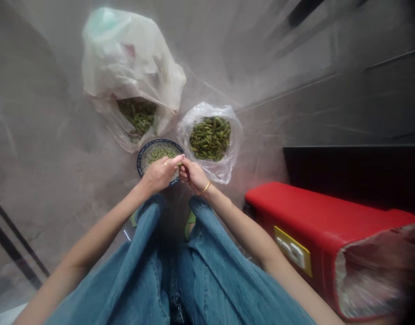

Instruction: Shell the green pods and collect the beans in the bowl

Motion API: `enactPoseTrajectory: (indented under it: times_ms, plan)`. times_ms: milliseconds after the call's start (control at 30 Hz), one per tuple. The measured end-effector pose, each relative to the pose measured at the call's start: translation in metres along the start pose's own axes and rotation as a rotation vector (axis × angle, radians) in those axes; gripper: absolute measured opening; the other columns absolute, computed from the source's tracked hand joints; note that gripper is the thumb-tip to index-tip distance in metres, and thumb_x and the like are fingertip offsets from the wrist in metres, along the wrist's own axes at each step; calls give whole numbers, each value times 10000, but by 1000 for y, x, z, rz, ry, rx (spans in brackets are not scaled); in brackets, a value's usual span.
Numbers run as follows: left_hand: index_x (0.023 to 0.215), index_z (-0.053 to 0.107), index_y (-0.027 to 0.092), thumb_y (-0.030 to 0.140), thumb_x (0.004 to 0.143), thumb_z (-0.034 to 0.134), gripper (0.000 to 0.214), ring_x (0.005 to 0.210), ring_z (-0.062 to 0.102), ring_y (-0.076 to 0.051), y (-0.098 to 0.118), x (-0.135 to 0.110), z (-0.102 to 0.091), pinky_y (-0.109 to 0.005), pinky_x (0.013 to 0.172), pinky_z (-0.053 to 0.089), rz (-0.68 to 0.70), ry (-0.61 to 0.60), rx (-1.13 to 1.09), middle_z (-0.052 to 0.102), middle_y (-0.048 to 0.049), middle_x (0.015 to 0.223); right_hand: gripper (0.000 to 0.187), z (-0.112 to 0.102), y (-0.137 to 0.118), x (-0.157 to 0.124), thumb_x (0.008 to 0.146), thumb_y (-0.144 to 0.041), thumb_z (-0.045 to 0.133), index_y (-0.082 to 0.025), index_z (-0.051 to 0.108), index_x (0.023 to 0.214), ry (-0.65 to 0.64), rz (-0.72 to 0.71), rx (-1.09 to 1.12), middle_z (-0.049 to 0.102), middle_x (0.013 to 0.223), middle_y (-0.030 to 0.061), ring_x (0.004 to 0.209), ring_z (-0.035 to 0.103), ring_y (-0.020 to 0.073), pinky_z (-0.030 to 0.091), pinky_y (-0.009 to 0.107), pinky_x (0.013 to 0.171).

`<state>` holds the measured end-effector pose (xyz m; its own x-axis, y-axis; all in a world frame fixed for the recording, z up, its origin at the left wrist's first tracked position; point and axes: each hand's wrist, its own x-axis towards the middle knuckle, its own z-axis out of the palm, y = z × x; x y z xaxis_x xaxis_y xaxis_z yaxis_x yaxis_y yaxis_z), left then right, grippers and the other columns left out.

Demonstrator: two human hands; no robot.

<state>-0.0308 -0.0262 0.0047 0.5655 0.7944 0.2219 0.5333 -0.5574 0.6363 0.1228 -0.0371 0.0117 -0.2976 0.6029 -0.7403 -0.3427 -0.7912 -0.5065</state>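
Observation:
My left hand (160, 173) and my right hand (193, 175) meet over the near edge of a blue-rimmed bowl (142, 155) that holds shelled green beans. Both hands pinch a green bean pod (179, 164) between their fingertips. A ring shows on my left hand and a gold bangle on my right wrist. Just right of the bowl, a clear plastic bag (224, 160) lies open with whole green pods (210, 137) inside. Behind the bowl, a larger white plastic bag (126, 63) holds darker pods or shells (138, 115).
I sit over a grey tiled floor (51, 149), my legs in blue jeans (153, 271) either side of the bowl. A red bin (312, 234) lined with a plastic bag stands at my right. A dark cabinet edge (356, 171) runs behind it.

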Motion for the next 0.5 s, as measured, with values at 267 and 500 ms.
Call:
enactPoseTrajectory:
  times_ms: [267,500]
  plan:
    - [1229,404,151,286,996,305,287,584,491,-84,15,0,2,-206,596,418,-326,103,-376,477,33,705,548,6,14,7,789,-744,427,-215,381,653,84,-430,-324,343,545,-56,495,312,83,293,242,481]
    - [1138,486,177,485,956,386,372,579,405,-82,23,-13,21,-207,554,351,-669,153,-746,438,28,712,437,-5,27,4,961,-548,237,-217,386,717,158,-639,-802,430,644,-10,592,402,129,343,285,605]
